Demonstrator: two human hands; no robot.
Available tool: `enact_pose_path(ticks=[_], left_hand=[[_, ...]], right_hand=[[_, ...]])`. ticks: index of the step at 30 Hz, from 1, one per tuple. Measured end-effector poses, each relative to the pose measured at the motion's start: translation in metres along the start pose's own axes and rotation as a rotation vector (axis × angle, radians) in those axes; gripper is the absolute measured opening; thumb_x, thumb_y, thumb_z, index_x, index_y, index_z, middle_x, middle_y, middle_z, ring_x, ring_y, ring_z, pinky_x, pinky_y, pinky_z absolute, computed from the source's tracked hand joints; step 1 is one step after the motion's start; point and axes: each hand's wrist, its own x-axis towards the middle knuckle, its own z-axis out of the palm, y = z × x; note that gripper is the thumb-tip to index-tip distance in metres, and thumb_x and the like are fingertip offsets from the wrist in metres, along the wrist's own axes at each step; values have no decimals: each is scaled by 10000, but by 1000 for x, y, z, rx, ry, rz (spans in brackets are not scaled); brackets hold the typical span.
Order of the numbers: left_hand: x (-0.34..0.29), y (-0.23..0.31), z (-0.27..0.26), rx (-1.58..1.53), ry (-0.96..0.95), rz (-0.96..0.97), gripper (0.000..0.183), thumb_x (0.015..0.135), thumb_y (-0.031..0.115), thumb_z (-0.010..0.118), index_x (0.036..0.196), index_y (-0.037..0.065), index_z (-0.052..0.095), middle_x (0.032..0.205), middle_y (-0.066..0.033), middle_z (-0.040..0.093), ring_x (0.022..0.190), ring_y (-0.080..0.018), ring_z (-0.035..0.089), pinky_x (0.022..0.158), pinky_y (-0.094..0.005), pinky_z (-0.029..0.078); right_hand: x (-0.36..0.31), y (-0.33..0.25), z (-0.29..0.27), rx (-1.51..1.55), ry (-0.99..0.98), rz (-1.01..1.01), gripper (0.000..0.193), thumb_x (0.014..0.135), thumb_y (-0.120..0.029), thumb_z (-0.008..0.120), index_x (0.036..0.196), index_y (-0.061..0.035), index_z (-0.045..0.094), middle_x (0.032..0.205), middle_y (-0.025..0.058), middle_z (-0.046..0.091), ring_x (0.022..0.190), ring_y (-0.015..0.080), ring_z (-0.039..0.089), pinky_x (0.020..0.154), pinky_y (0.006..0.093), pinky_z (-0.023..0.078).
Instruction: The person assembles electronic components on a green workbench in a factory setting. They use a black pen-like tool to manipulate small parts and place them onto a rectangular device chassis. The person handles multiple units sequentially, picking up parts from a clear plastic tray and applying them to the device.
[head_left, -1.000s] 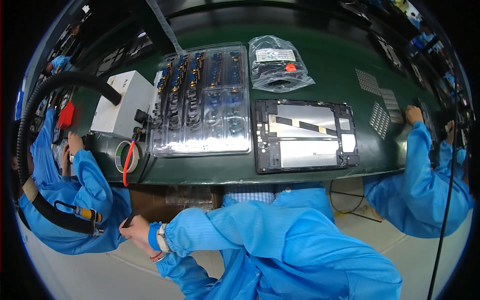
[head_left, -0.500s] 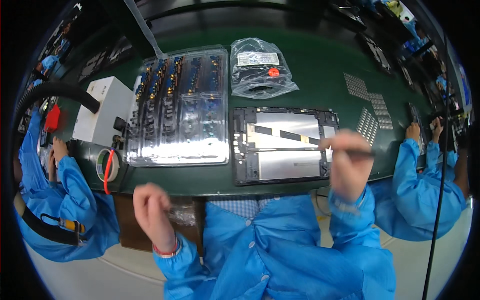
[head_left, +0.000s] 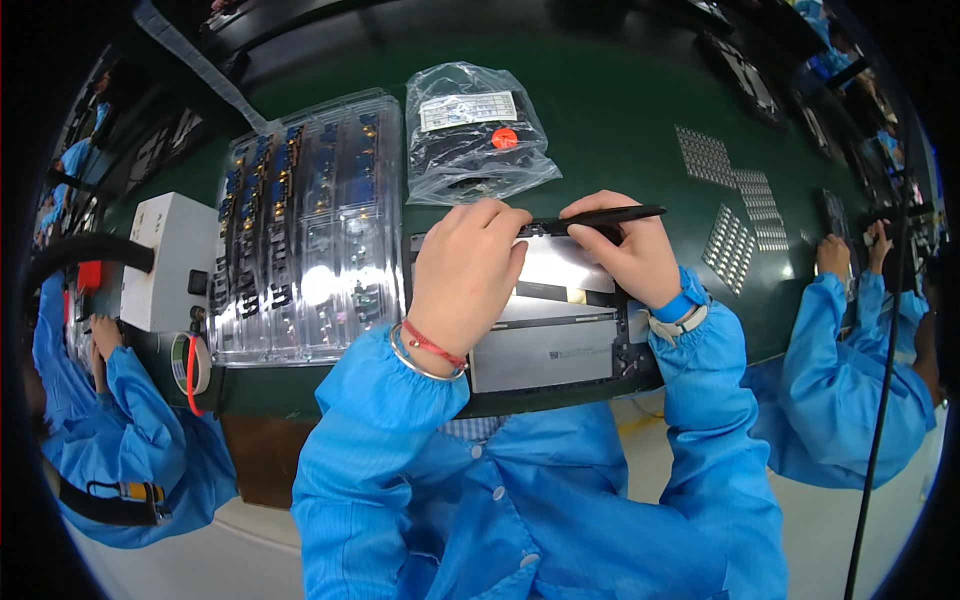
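Observation:
An opened tablet (head_left: 545, 365) with silver battery plates and a black frame lies in front of me near the table's edge. My left hand (head_left: 467, 265) reaches over its left part, fingers bent and closed at the far rim. Whatever those fingertips pinch there, if anything, is hidden. My right hand (head_left: 632, 250) is at the far right part of the rim, closed around a slim black pen-shaped tool (head_left: 625, 213). The tool lies almost level, its thick end pointing right. Both hands' fingertips come close together at the far rim.
Left of the tablet stands a clear plastic tray (head_left: 300, 230) of small circuit boards. A clear bag (head_left: 478, 135) lies beyond. Sheets of small metal pieces (head_left: 730, 250) lie right. A white box (head_left: 165, 260) and tape roll (head_left: 190, 362) stand left. Co-workers (head_left: 835, 375) sit on both sides.
My left hand has risen from below the table edge to the tablet's far rim. My right hand has moved left and away from me with the tool. The view has shifted slightly.

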Motion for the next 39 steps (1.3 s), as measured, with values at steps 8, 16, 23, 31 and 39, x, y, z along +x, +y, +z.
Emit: enact_pose_path(ticks=[8,16,23,31,39], left_hand=[[1,0,6,49,0,53,297,709,23,587,1001,70,607,914,-83,559,860,-262,522,744,-361,436],[1,-1,7,175,-57,118,402,670,-17,570,1056,91,593,941,-80,545,860,-241,518,753,-334,442],[1,1,9,169,-52,25,392,680,2,585,1066,37,522,980,-94,547,923,-266,513,800,-361,428],[0,0,9,150,-55,33,371,683,9,588,1046,36,518,981,-105,545,938,-275,509,804,-366,424],[-13,5,-4,107,-22,123,400,677,13,601,1066,26,512,993,-123,546,946,-299,515,805,-367,428]], right_hand=[[2,-1,-2,-171,-1,-45,161,742,-57,595,891,0,616,846,104,605,745,206,593,661,272,473],[2,-4,-2,-162,32,-105,153,727,-36,605,877,-4,610,823,112,599,739,217,590,663,280,471],[2,1,-3,-145,20,-147,161,719,-16,610,879,-6,618,794,112,606,711,214,579,609,276,456],[1,4,-3,-139,30,-137,148,725,-19,609,872,-5,618,806,105,603,703,189,572,611,262,450],[-6,7,-17,255,198,-333,104,802,10,461,867,22,542,918,118,560,801,159,527,733,261,411]])
